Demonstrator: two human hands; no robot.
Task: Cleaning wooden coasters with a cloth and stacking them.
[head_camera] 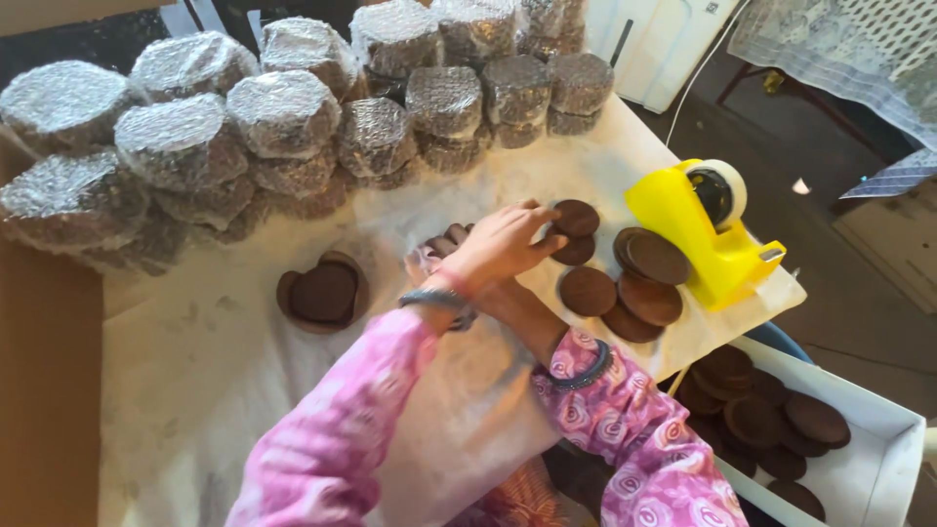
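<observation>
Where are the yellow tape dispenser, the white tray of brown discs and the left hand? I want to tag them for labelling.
yellow tape dispenser [705, 239], head view, on its yellow body.
white tray [883, 459], head view, on its bare right wall.
left hand [500, 244], head view, on the back of the hand.

Along the table's far edge the wrapped stacks [283, 112] look like crinkled clear film, glossy and catching light. The loose brown discs [588, 290] near its right edge look matt and smooth. The tape dispenser [708, 239] beside them is shiny yellow plastic. The table cover [195, 371] looks like white paper, matt, slightly creased. The sleeves [332, 439] are soft printed pink cloth.
</observation>
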